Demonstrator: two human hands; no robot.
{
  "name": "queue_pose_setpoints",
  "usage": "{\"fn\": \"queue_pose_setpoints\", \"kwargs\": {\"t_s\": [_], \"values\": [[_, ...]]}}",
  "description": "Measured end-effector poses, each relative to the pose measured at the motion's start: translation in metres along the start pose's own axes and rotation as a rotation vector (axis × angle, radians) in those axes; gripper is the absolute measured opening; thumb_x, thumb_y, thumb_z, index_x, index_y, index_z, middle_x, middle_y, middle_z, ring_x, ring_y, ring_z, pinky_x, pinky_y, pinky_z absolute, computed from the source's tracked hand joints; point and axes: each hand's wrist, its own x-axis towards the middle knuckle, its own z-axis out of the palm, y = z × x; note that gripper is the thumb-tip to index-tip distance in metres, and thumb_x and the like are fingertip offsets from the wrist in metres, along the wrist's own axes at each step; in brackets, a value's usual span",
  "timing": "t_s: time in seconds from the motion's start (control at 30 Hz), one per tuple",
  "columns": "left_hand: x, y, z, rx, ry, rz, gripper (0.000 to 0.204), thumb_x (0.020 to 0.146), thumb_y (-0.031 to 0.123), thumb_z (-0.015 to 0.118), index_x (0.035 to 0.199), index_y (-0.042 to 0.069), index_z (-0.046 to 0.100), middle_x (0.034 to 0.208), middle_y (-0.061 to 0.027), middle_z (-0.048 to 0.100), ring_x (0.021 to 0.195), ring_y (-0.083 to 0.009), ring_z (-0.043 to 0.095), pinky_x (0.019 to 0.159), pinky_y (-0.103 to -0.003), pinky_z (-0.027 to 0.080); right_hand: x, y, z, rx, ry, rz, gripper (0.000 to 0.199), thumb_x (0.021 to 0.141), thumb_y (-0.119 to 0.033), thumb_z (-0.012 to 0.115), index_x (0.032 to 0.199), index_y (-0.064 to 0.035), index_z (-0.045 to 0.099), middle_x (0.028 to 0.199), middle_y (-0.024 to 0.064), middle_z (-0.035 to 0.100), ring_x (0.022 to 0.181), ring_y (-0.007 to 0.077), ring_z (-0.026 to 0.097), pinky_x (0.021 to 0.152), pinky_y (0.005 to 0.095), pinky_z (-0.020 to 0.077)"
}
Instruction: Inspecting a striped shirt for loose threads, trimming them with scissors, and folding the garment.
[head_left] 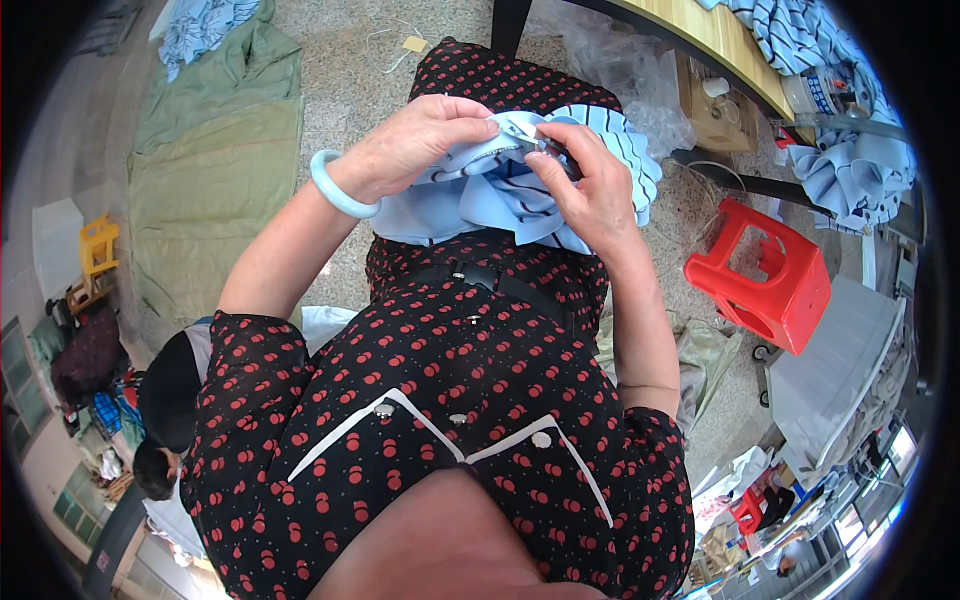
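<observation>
A light-blue garment [520, 185] with dark stripes lies bunched on the person's lap. The left hand [420, 140] pinches its edge; the right hand [590, 185] grips small metal snips [540, 143] against it.

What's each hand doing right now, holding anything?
Left hand: closed, pinching the light blue striped garment.
Right hand: closed on the same garment, gripping a small metal tool; its kind cannot be told.

Speckled floor [350, 90], green sheet [215, 170], red stool [765, 275]
</observation>
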Motion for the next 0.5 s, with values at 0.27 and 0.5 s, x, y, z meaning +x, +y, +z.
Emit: {"fn": "queue_pose_setpoints", "kwargs": {"t_s": [0.27, 0.5], "values": [[0.0032, -0.0055, -0.0006, -0.113, -0.031, -0.040, 0.013, 0.080, 0.016, 0.055, 0.083, 0.005, 0.060, 0.075, 0.0010, 0.058, 0.067, -0.0044, 0.052, 0.060, -0.019, 0.041, 0.0010, 0.0005, -0.0014, 0.010, -0.044, 0.039, 0.023, 0.074, -0.012, 0.063, 0.093, -0.0016, 0.057, 0.083, 0.0072, 0.059, 0.069, 0.0120, 0.055, 0.062, 0.0229, 0.0433], [0.0043, -0.0032, 0.0008, -0.111, 0.016, -0.077, 0.014, 0.080, 0.017, 0.055, 0.082, 0.004, 0.061, 0.074, 0.0006, 0.059, 0.065, -0.0049, 0.052, 0.060, -0.019, 0.041, -0.0023, 0.0072, 0.0026, 0.107, 0.079, 0.081, 0.019, 0.075, -0.010, 0.062, 0.091, -0.0010, 0.058, 0.082, 0.0058, 0.059, 0.070, 0.0108, 0.054, 0.062, 0.0224, 0.0424]]}}
